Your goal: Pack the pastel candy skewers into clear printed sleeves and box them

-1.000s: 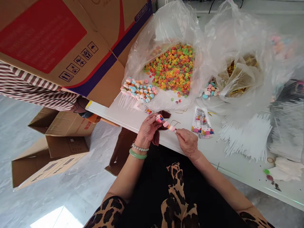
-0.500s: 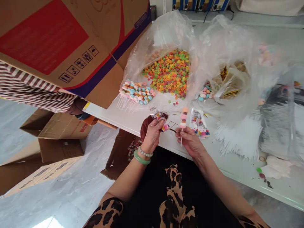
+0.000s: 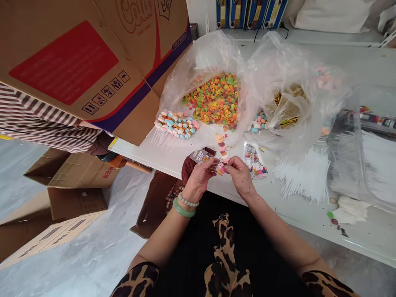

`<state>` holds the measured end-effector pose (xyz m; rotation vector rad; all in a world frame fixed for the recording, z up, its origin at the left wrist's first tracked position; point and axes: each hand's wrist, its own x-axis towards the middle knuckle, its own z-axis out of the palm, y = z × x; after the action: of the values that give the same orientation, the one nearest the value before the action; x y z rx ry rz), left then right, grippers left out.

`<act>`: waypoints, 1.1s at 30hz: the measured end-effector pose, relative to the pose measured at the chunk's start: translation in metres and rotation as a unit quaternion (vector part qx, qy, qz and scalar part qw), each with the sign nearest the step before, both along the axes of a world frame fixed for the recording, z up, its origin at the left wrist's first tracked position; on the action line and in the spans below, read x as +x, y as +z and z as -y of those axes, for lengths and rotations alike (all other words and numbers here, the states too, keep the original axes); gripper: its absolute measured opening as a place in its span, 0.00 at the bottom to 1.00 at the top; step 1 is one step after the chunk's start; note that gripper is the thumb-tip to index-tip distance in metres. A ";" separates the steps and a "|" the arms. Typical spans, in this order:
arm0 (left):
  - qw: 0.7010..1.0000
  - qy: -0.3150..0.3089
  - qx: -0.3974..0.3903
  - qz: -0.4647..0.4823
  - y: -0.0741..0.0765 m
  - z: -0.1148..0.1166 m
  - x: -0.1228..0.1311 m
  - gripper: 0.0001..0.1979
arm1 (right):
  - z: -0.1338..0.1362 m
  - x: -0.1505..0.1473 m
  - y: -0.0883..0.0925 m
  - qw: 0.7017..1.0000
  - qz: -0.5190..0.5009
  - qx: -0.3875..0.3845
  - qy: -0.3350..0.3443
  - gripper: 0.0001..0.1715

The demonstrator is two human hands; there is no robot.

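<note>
My left hand (image 3: 199, 178) pinches a small clear printed wrapper (image 3: 201, 156) at the front edge of the white table (image 3: 309, 218). My right hand (image 3: 239, 175) is closed on the stick of a candy skewer (image 3: 221, 147), which stands upright with pastel candies stacked on it. The two hands meet fingertip to fingertip at the skewer's lower end. A dark red pouch (image 3: 188, 165) lies under my left hand. Green and pearl bracelets sit on my left wrist.
Behind the hands, an open plastic bag holds colourful candy rings (image 3: 213, 99), with finished pastel skewers (image 3: 176, 123) beside it. More printed wrappers (image 3: 254, 160) and white sticks (image 3: 305, 175) lie to the right. A large cardboard box (image 3: 86, 62) overhangs the left; flattened boxes lie on the floor.
The skewer went from lying flat between both hands to upright in my right hand. My left hand took up the wrapper, and the hands have come together at the skewer's base.
</note>
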<state>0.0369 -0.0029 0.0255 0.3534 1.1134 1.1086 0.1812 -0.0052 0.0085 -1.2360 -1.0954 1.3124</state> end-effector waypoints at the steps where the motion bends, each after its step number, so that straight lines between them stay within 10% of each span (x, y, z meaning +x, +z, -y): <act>1: 1.000 -0.001 -0.002 -0.022 -0.001 -0.001 -0.002 0.16 | 0.000 0.003 0.001 1.000 0.016 0.002 0.013 0.09; 10: 0.986 0.139 0.088 0.008 0.000 0.000 0.017 0.14 | 0.008 -0.014 0.014 0.988 -0.144 -0.058 0.013 0.12; 17: 0.992 0.094 0.077 0.032 -0.001 -0.001 0.012 0.12 | 0.003 -0.023 0.001 0.989 -0.111 -0.016 -0.096 0.13; 22: 0.981 0.175 0.048 0.069 -0.002 -0.007 0.008 0.11 | 0.009 -0.028 -0.005 0.988 -0.133 -0.001 -0.077 0.11; 33: 0.986 0.113 0.118 -0.016 -0.005 -0.003 0.008 0.11 | -0.006 -0.031 0.000 0.985 -0.137 -0.022 -0.101 0.13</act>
<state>0.0447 0.0002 0.0202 0.4380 1.0718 1.4468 0.1502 0.0005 0.0089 -1.1267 -0.7307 1.3095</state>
